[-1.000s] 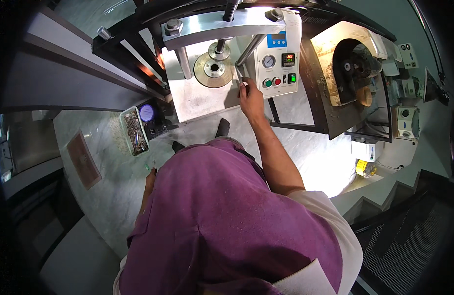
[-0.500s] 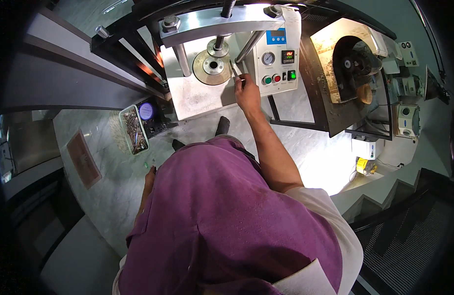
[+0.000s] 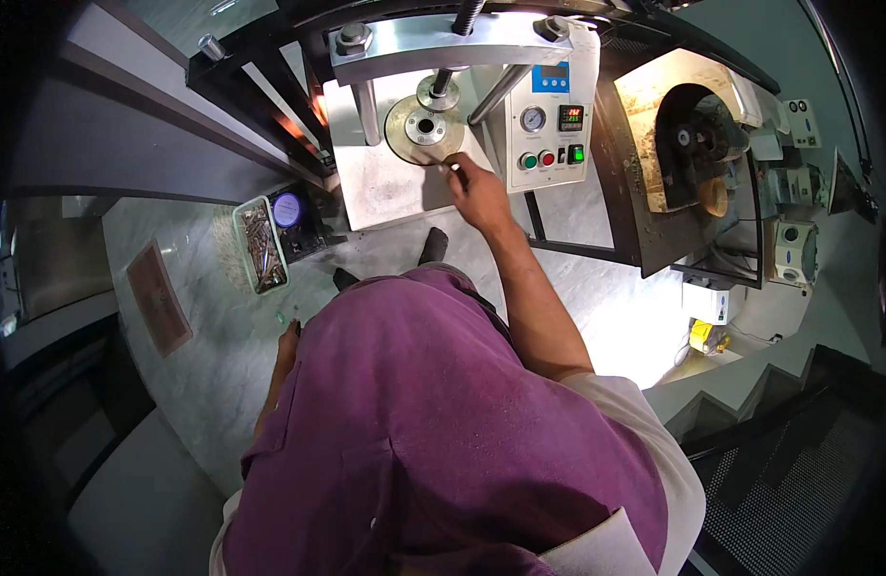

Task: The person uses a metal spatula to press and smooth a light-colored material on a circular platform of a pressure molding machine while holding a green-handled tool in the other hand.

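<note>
My right hand [image 3: 477,194] is at the near right edge of a round metal disc on the press, its fingers closed in a pinch. A slim, pale tool shows at its fingertips; its exact kind is too small to make out. The disc [image 3: 398,144] lies flat on the white press base [image 3: 376,197] and has a ring with a dark hole [image 3: 425,126] in its middle. Above it, a threaded screw ends in a round metal foot [image 3: 438,93]. My left hand [image 3: 290,336] hangs low beside the purple apron, mostly hidden, its fingers unclear.
A control panel [image 3: 550,134] with a gauge, displays and coloured buttons stands right of the press. Farther right is a hooded machine [image 3: 693,134]. On the floor, a tray of metal pieces [image 3: 261,250] sits beside a purple-lidded container [image 3: 287,210]. Metal posts [image 3: 365,112] flank the screw.
My right hand has shifted slightly left and nearer, with the slim tool swung from pointing away to pointing left over the disc's near edge. My left hand stays low at my side.
</note>
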